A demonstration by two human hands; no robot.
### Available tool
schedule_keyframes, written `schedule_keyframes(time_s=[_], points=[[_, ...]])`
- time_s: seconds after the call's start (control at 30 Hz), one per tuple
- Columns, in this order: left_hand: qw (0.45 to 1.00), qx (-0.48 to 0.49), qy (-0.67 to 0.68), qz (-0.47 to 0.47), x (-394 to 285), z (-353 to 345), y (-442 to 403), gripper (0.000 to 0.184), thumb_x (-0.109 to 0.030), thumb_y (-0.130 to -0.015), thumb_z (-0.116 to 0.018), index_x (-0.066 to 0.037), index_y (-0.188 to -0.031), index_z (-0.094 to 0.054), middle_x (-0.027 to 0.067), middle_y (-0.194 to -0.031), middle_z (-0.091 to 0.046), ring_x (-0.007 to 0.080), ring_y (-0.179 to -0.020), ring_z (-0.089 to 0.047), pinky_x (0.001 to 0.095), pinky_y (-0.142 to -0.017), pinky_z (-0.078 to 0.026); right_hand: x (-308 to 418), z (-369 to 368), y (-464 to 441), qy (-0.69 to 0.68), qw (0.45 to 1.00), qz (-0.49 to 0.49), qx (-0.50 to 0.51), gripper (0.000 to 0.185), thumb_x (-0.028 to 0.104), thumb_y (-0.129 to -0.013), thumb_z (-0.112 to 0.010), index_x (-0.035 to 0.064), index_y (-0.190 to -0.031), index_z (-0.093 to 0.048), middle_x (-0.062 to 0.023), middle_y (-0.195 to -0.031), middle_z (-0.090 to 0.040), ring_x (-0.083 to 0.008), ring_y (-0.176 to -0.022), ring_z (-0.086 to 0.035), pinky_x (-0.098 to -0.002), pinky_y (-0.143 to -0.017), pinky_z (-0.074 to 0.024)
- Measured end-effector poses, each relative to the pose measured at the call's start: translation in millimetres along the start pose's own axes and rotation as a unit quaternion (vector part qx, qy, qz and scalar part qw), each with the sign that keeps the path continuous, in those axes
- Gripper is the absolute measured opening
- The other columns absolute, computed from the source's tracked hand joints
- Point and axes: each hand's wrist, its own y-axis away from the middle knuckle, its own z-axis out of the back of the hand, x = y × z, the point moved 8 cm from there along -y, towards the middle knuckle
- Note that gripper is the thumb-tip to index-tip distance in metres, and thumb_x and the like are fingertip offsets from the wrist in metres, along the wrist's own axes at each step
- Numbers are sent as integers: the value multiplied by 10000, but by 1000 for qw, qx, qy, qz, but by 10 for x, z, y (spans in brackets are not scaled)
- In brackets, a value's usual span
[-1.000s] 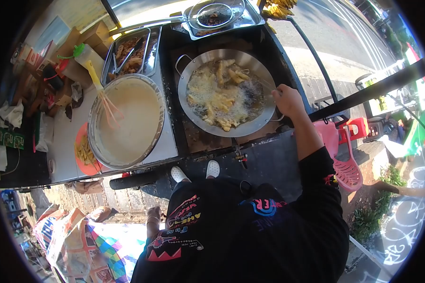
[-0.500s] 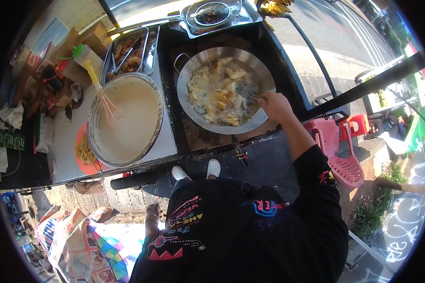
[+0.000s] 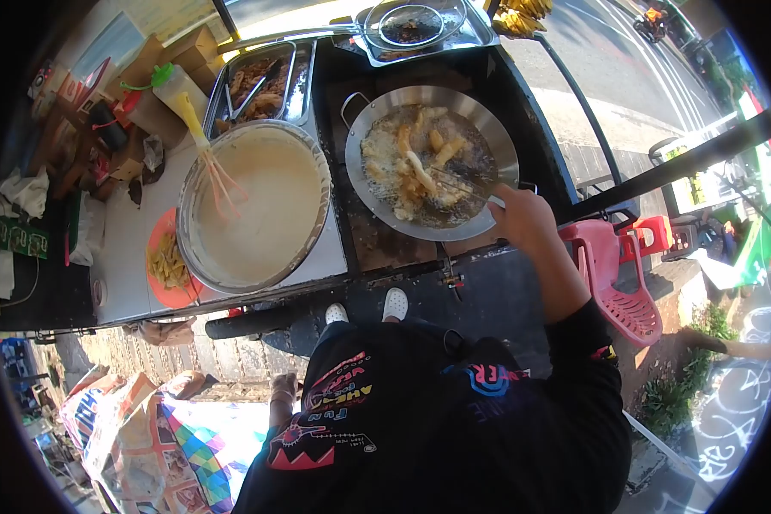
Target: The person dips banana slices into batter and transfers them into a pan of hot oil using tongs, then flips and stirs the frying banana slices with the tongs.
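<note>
At the back left corner of the white counter [image 3: 133, 257], cardboard boxes [image 3: 137, 64] are standing close together. By the counter's front edge, an orange plate [image 3: 170, 295] is lying with pale strips [image 3: 167, 259] on it, partly tucked under the basin's side. The wide basin [image 3: 327, 193] of thick, cream-coloured batter [image 3: 257, 210] is filling the counter's right side, and a whisk [image 3: 202, 150] is leaning on its back left rim, yellow handle outward, wires dipping in. Behind the basin, a metal tray [image 3: 301, 81] of brown fried food is sitting near the counter's back edge. These things are keeping the same places on the counter as half a second ago.

The left hand [image 3: 283, 390] is hanging low beside the black shirt, well apart from the cart; I cannot tell how its fingers are set.

Right of the basin, the wok [image 3: 507, 158] is standing in the dark stove bay [image 3: 385, 248], nearer its front edge than its back. Battered pieces [image 3: 415, 167] are frying in its bubbling oil; long ones that were lying otherwise are now showing clearly across the middle.

The right hand [image 3: 522, 216] is pinching a thin metal utensil [image 3: 467, 188] over the wok's front right rim, its far end reaching the pieces. The hand is now sitting closer to the bay's front edge than before. Farther right, a pink chair [image 3: 604, 257] is standing beside the cart, and a motorcycle [image 3: 651, 27] is now showing on the road.
</note>
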Motion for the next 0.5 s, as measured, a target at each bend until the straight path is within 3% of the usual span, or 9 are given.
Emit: schedule_keyframes(time_s=[0.17,0.27,0.5], points=[[1000,-10,14,5,-76,385,-124,443,-396,-991,-513,-10,-1176,-628,152,-1006,-690,284,-855,-714,420,-576,-578,-344,165,393,48,993,-101,-27,252,296,-950,-587,56,-1023,-613,-219,-912,-695,-424,-908,-670,-514,-792,-522],[999,-25,36,12,-4,566,-259,431,-378,-1000,-529,-14,-1213,-615,139,-1059,-680,274,-854,-722,405,-561,-574,-350,164,535,-7,985,-160,-65,272,300,-937,-597,53,-1044,-637,-220,-946,-702,-428,-927,-666,-523,-825,-516],[970,-21,236,45,470,965,-659,427,-369,-982,-570,-65,-1280,-577,110,-1070,-669,268,-849,-712,423,-590,-542,8,-400,566,-103,972,-202,-63,374,353,-928,-572,27,-1088,-664,-254,-1014,-698,-427,-1023,-653,-505,-911,-501]])
